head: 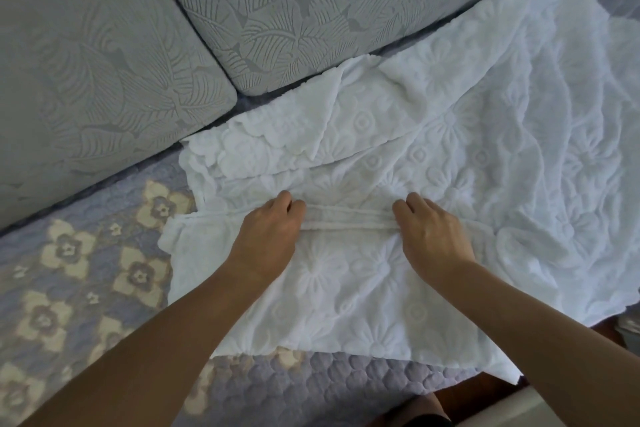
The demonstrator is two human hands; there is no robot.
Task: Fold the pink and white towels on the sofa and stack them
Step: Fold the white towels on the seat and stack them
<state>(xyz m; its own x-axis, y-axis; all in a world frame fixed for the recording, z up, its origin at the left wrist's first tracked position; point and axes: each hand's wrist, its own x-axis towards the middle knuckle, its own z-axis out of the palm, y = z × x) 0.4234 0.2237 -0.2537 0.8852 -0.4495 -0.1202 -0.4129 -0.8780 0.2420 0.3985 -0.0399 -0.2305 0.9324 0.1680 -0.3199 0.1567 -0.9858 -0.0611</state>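
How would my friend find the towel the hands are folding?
Look at the sofa seat, with its purple flowered cover. The white towel lies spread on it below the grey cushions, with the left hand and right hand pinching a fold in it. It is the only plain white cloth there.

Head camera, close, looking down at sofa seat (86,253)

place: home living room | evidence: sofa back cushions (104,55), quilted floral seat cover (79,253)

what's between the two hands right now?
Head view: a pinched ridge of the white towel spans from the left hand to the right hand; nothing else.
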